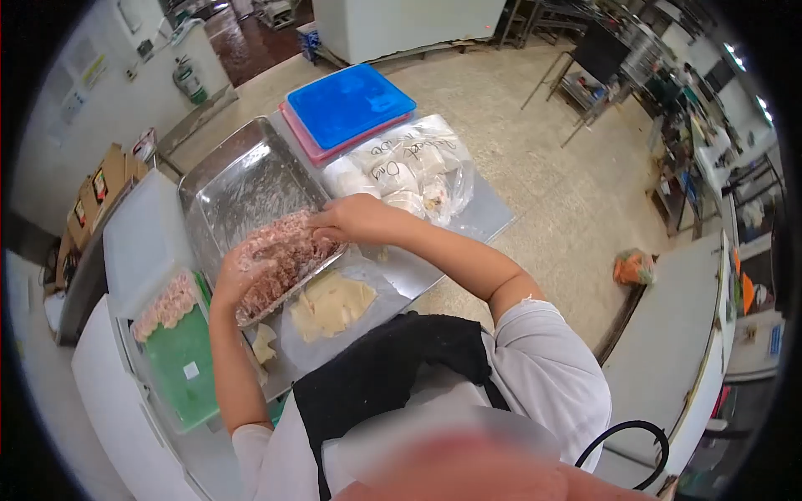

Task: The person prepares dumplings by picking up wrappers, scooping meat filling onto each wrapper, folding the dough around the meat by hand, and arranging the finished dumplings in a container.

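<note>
A deep metal tray (242, 179) holds a mound of pinkish ground meat (284, 250) at its near end. My left hand (238, 274), smeared with bits of meat, is pressed into the mound's left side, its fingertips partly hidden. At the right end of the mound, beside the tray's rim, my right hand (355, 219) has its fingers curled against the meat. Just in front of the tray, a flattened sheet of pale dough (332, 306) lies on clear plastic. A smaller scrap of dough (264, 342) is to its left.
Wrapped white packages (401, 171) in a handwritten plastic bag sit right of the tray. Behind them is a blue lid (349, 104) over a pink container. On the left, a green container (180, 363) holds pale pink meat pieces (167, 307) beside a translucent white lid (146, 238).
</note>
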Available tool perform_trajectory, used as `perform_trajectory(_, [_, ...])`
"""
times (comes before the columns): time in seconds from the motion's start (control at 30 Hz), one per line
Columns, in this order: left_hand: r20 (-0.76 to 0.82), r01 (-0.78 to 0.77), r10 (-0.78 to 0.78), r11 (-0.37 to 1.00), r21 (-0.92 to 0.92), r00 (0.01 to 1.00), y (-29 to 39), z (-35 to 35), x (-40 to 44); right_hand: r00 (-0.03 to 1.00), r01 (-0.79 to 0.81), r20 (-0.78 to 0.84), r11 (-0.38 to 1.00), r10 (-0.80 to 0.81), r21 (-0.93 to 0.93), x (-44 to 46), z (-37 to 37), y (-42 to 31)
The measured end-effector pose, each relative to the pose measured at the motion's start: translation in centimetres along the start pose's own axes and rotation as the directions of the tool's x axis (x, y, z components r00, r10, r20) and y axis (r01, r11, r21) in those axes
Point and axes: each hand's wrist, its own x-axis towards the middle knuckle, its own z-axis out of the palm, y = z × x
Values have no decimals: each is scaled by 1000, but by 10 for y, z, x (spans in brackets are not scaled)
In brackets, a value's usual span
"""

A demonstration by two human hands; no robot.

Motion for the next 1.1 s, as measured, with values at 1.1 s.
perform_trajectory(1.1, [-30, -151, 154, 986, 73, 988, -8, -76, -57, 931, -88, -354, 996, 85, 7, -17, -8, -148])
